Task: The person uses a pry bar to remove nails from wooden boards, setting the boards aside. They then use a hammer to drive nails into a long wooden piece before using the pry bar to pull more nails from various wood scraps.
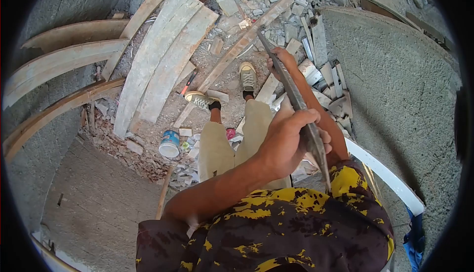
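A long grey metal bar [292,90], tapering at both ends, slants across the view from the rubble down to my shirt. My left hand [292,136] is wrapped round its lower half. Farther along, my right hand [282,63] grips the bar near its far end. The far tip overlaps a long timber [224,69] lying on the ground in this view. My left shoe is at that timber, and my other shoe stands just right of it.
Wide boards [163,54] lie at the left, beside curved timbers [64,67]. A red-and-black tool [189,82] and a blue-and-white bucket [169,144] are on the ground. Broken rubble [291,17] and wood scraps [333,86] are scattered about. A curved concrete wall [390,69] rises at the right.
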Action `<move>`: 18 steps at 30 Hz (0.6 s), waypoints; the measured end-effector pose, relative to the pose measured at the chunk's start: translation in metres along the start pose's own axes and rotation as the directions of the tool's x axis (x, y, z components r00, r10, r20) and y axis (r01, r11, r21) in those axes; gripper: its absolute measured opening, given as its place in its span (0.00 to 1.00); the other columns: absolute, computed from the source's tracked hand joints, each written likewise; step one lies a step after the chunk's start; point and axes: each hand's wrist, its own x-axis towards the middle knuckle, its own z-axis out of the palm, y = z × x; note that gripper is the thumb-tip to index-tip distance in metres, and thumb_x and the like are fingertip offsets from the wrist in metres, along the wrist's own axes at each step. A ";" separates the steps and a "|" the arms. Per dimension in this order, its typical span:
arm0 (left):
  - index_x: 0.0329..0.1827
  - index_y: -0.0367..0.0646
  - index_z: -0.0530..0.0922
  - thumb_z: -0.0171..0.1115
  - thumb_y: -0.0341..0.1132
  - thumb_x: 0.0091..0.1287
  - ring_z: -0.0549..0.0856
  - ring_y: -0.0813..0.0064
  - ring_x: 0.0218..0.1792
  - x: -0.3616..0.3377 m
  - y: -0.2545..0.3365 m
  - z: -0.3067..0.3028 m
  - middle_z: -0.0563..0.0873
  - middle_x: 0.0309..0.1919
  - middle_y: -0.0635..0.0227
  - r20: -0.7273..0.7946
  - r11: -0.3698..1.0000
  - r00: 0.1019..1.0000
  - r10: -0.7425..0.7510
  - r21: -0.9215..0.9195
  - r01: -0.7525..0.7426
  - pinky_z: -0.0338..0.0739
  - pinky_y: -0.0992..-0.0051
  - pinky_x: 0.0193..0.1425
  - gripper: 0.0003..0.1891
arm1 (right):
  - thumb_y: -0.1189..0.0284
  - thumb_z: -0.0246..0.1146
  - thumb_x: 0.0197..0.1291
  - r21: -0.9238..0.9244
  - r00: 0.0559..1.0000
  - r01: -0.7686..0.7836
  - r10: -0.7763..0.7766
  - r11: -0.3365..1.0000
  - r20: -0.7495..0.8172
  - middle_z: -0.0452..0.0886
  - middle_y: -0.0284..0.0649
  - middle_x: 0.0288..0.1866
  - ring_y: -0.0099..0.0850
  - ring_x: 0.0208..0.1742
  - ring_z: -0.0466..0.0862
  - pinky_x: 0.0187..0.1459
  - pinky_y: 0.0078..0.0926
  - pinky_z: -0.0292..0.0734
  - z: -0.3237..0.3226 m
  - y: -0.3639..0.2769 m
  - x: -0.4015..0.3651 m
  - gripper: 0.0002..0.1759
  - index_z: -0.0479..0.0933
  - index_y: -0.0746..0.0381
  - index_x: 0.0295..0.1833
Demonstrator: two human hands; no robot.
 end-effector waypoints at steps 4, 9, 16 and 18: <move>0.67 0.44 0.58 0.49 0.36 0.71 0.81 0.72 0.29 -0.062 0.030 -0.078 0.74 0.40 0.65 -0.189 0.947 0.980 -0.064 0.297 0.119 0.80 0.68 0.28 0.23 | 0.75 0.55 0.62 -0.042 0.973 0.167 -0.172 0.985 -0.155 0.74 0.39 0.25 0.26 0.18 0.74 0.15 0.21 0.71 0.031 0.085 0.009 0.09 0.69 0.63 0.48; 0.71 0.45 0.58 0.47 0.39 0.73 0.77 0.80 0.22 -0.111 0.042 -0.197 0.74 0.32 0.68 -0.466 0.493 0.876 0.126 0.795 0.353 0.75 0.78 0.23 0.25 | 0.76 0.55 0.64 -0.150 0.888 0.321 -0.352 0.935 -0.294 0.73 0.38 0.26 0.25 0.17 0.73 0.14 0.24 0.68 0.052 0.204 0.038 0.23 0.60 0.62 0.63; 0.65 0.40 0.64 0.50 0.50 0.72 0.71 0.85 0.17 -0.110 0.030 -0.314 0.70 0.19 0.76 -0.518 0.447 0.842 0.148 0.795 0.411 0.67 0.79 0.18 0.27 | 0.73 0.56 0.64 -0.113 0.888 0.326 -0.345 0.939 -0.305 0.77 0.46 0.39 0.30 0.21 0.76 0.20 0.29 0.73 0.051 0.244 0.043 0.22 0.63 0.58 0.63; 0.61 0.37 0.66 0.49 0.56 0.71 0.66 0.86 0.16 -0.108 0.025 -0.323 0.68 0.18 0.78 -0.443 0.452 0.880 0.170 0.829 0.330 0.63 0.80 0.17 0.30 | 0.70 0.55 0.66 -0.053 0.919 0.292 -0.295 0.955 -0.262 0.77 0.46 0.39 0.30 0.20 0.76 0.19 0.29 0.73 0.036 0.244 0.056 0.20 0.64 0.58 0.62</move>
